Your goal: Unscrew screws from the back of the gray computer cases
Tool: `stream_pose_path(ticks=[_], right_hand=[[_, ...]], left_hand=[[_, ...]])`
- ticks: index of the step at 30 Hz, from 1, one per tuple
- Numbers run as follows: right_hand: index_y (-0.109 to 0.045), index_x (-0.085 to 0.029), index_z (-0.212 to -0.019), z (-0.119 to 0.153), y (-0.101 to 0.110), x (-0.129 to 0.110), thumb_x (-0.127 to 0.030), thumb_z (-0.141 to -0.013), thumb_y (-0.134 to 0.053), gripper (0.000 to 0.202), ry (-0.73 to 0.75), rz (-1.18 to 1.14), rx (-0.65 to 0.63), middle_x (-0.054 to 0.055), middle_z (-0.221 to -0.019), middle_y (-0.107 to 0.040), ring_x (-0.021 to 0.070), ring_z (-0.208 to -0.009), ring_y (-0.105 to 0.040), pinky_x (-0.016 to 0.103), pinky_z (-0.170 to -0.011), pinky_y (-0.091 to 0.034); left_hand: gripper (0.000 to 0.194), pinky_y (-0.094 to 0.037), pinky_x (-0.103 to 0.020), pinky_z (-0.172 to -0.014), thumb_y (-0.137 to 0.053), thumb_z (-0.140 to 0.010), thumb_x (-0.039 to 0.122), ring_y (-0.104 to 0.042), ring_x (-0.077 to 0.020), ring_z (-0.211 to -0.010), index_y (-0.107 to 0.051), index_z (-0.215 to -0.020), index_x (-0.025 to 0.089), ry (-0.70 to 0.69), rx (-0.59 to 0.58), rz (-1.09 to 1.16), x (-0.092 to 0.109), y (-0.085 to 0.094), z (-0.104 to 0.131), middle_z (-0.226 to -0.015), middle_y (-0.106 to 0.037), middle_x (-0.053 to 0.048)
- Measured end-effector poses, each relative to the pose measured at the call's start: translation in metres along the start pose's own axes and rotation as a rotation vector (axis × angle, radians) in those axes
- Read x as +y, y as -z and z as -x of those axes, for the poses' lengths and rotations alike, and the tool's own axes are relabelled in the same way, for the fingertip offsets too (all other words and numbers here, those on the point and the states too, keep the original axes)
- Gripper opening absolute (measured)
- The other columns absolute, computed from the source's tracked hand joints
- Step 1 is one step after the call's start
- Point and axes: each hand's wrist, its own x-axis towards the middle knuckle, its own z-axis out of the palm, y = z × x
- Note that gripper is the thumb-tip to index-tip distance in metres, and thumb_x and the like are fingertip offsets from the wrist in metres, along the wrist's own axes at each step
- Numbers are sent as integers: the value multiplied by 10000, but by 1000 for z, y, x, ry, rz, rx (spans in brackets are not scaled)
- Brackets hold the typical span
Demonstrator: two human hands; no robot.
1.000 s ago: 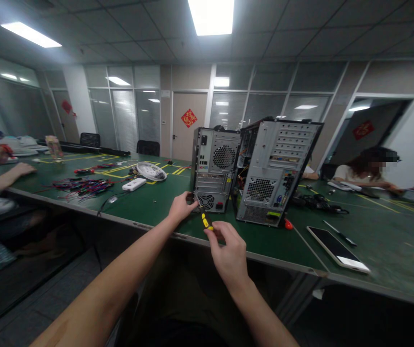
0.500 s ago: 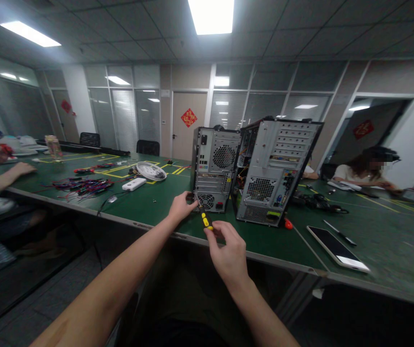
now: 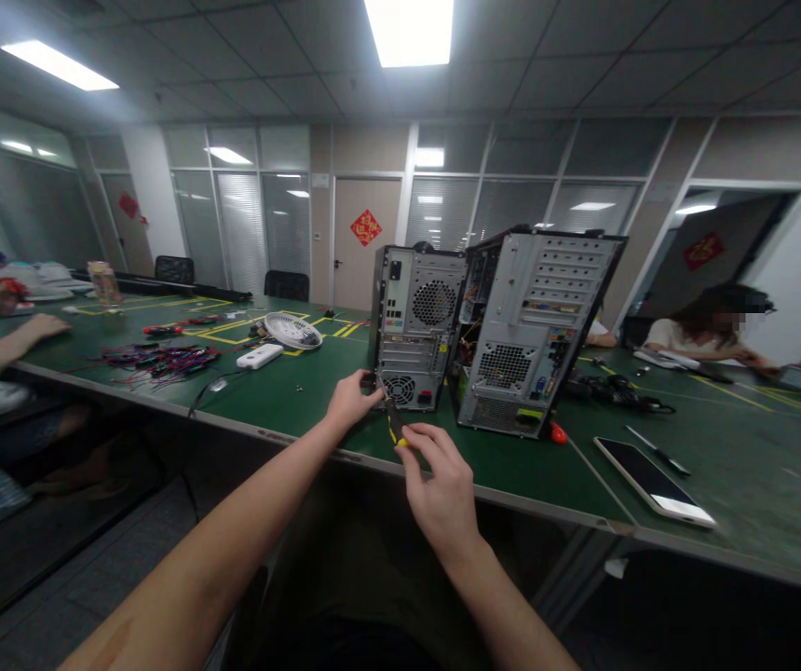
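Observation:
Two computer cases stand upright on the green table, their backs facing me: a smaller one (image 3: 411, 349) and a larger one (image 3: 512, 373) on its right. My right hand (image 3: 439, 471) pinches the handle end of a yellow and black screwdriver (image 3: 396, 424). The screwdriver's shaft points at the lower left corner of the smaller case, beside its round fan grille. At that same corner is my left hand (image 3: 353, 399), fingers closed around the shaft's tip area; whatever they pinch is too small to make out.
Left on the table (image 3: 317, 410) are tangled wires (image 3: 159, 359), a white power strip (image 3: 259, 356) and a white basket (image 3: 292, 330). To the right lie a phone (image 3: 652, 480), a pen-like tool (image 3: 658, 450) and black cables (image 3: 617, 395). People sit at both sides.
The screwdriver's handle has turned about its length, showing more black and less yellow. The fingers of my right hand have shifted slightly on it. My left hand stays in place.

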Motion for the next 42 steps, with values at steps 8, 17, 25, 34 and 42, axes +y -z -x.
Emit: stream_pose_path(ticks=[8, 17, 25, 34, 42], right_hand=[[-689, -204, -997, 0, -3, 3, -217, -962, -675, 39, -90, -62, 14, 60, -961, -700, 181, -798, -700, 291, -715, -616], [-742, -241, -1165, 0, 0, 2, -135, -1000, -557, 269, 26, 5, -2, 94, -1170, -708, 219, -1082, -698, 374, -971, -588], [-685, -202, -990, 0, -2, 3, -238, -953, -686, 51, -75, -6, 27, 52, -934, -688, 180, -778, -679, 302, -728, -594], [-740, -232, -1104, 0, -1, 2, -185, -978, -611, 186, -7, -6, 11, 87, -1100, -710, 217, -989, -717, 351, -891, -616], [-721, -212, -1115, -1, -1, 1, -161, -972, -634, 175, -9, 3, 22, 90, -1104, -694, 206, -972, -712, 347, -902, -608]], left_hand=[[302, -600, -370, -949, -788, -843, 357, -769, -247, -1023, -705, -1076, 184, 2, 8, -3, -1, -1, 0, -1082, -805, -105], [315, -596, -369, -956, -785, -846, 371, -768, -247, -1030, -707, -1096, 197, -5, 11, -13, -4, -2, -1, -1095, -805, -99], [315, -597, -372, -948, -781, -846, 372, -766, -249, -1030, -704, -1091, 188, -3, -2, 3, -3, -1, -1, -1096, -802, -104], [308, -600, -352, -938, -784, -847, 365, -770, -240, -1017, -710, -1090, 191, -6, 5, -1, -4, -2, -1, -1083, -807, -94], [325, -596, -368, -942, -781, -844, 370, -767, -248, -1018, -708, -1100, 184, -4, 2, 15, -3, 0, 0, -1088, -804, -104]])
